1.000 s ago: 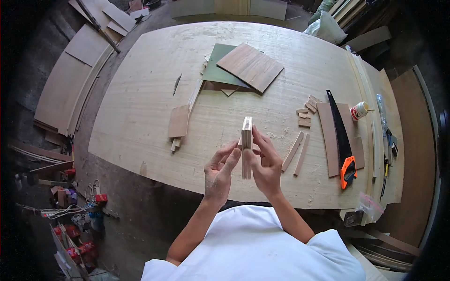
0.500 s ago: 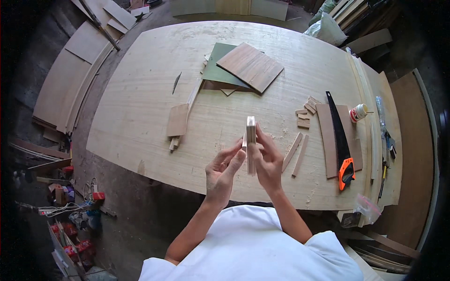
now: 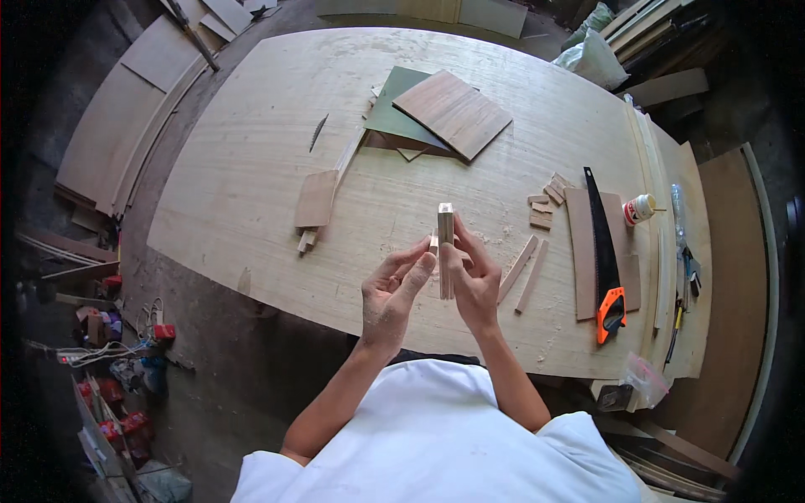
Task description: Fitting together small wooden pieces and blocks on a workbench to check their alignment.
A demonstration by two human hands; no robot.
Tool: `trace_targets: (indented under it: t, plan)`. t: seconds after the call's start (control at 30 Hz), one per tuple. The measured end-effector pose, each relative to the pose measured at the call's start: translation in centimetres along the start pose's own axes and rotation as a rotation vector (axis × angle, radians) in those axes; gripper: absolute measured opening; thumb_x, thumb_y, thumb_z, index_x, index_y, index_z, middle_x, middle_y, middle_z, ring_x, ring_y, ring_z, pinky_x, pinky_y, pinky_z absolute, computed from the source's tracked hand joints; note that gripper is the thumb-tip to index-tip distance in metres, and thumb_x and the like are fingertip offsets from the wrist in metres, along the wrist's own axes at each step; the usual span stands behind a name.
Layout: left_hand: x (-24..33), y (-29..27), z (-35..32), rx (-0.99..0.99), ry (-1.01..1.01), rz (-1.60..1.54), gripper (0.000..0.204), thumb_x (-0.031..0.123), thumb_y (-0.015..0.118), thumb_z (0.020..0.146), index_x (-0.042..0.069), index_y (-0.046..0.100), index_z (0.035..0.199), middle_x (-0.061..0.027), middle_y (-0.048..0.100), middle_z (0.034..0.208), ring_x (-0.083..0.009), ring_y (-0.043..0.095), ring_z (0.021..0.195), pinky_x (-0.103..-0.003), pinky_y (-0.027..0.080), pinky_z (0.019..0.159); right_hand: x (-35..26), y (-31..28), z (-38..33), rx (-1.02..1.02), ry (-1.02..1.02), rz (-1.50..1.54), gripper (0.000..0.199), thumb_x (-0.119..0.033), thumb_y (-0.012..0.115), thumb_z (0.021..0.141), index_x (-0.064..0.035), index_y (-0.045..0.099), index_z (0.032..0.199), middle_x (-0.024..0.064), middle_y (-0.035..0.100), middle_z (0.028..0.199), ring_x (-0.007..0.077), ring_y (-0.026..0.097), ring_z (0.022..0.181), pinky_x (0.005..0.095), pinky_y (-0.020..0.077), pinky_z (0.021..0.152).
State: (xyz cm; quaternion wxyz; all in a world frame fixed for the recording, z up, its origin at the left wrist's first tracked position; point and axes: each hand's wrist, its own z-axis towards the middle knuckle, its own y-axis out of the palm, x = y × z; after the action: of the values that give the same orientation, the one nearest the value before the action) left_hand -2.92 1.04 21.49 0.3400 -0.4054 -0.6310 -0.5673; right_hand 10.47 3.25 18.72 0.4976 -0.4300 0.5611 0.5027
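block: small wood block (image 3: 445,243) held upright above the table's (image 3: 251,168) near edge, edge-on to the camera
right hand (image 3: 475,281): fingers pinch the block's lower part
left hand (image 3: 392,289): fingertips touch the block's left side, hand half spread
advice: likely best to steady it with both hands and keep the faces flush
containers: glue bottle (image 3: 639,208) lying near the right edge, contents hidden; clear bag (image 3: 644,377) at the near right corner, contents unclear
nearby: saw (image 3: 605,251), two strips (image 3: 525,270) right of the hands

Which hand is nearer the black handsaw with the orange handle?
Right. The right hand is a short way left of the handsaw; the left hand lies farther left.
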Motion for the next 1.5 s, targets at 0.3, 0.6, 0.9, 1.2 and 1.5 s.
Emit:
trace_targets:
  t: [0.3, 0.6, 0.9, 1.2, 1.5]
  plan:
    - [-0.3, -0.4, -0.1, -0.02, 0.004, 0.019, 0.03, 0.012, 0.067, 0.095, 0.002, 0.064, 0.123, -0.0142, 0.064, 0.126, -0.0163, 0.058, 0.118, -0.031, 0.046, 0.103, -0.3, -0.3, -0.7, -0.038, 0.01, -0.065, 0.056, -0.013, 0.07, 0.087, -0.0092, 0.054, 0.141, 0.0142, 0.055, 0.134, 0.0197, 0.059, 0.115, 0.0307, 0.0543, 0.088]
    - [1.0, -0.8, 0.4, -0.084, -0.034, 0.105, 0.028, 0.015, 0.068, 0.094, 0.002, 0.067, 0.119, -0.0129, 0.065, 0.126, -0.0165, 0.058, 0.12, -0.032, 0.046, 0.103, -1.8, -1.3, -1.9, -0.082, -0.12, -0.086, 0.052, -0.015, 0.067, 0.09, -0.0095, 0.055, 0.139, 0.0125, 0.055, 0.135, 0.0176, 0.058, 0.114, 0.0295, 0.0554, 0.084]
    - [1.3, -1.9, 0.5, -0.164, -0.059, 0.144, 0.03, 0.018, 0.069, 0.094, 0.004, 0.068, 0.12, -0.0126, 0.068, 0.12, -0.016, 0.062, 0.113, -0.031, 0.049, 0.099, -2.6, -2.8, -1.7, -0.211, -0.247, -0.148, 0.048, -0.017, 0.069, 0.089, -0.0102, 0.059, 0.136, 0.0103, 0.06, 0.13, 0.016, 0.061, 0.108, 0.0249, 0.0559, 0.075]
    - [1.3, -3.4, 1.8, -0.239, -0.122, 0.098, 0.022, 0.016, 0.07, 0.093, 0.001, 0.068, 0.108, -0.0115, 0.07, 0.114, -0.016, 0.063, 0.112, -0.029, 0.051, 0.096, -2.9, -3.8, -0.9, -0.303, -0.174, -0.236, 0.047, -0.019, 0.07, 0.09, -0.0134, 0.06, 0.136, 0.0089, 0.062, 0.128, 0.0146, 0.062, 0.105, 0.0246, 0.0552, 0.075]
    - [1.7, -4.1, 2.7, -0.313, -0.118, 0.167, 0.024, 0.017, 0.07, 0.092, -0.001, 0.067, 0.108, -0.0114, 0.071, 0.11, -0.0153, 0.066, 0.106, -0.029, 0.054, 0.091, -2.4, -3.7, -0.6, -0.314, -0.118, -0.197, 0.047, -0.015, 0.069, 0.089, -0.0119, 0.06, 0.135, 0.0098, 0.061, 0.128, 0.0159, 0.062, 0.108, 0.0268, 0.0563, 0.078]
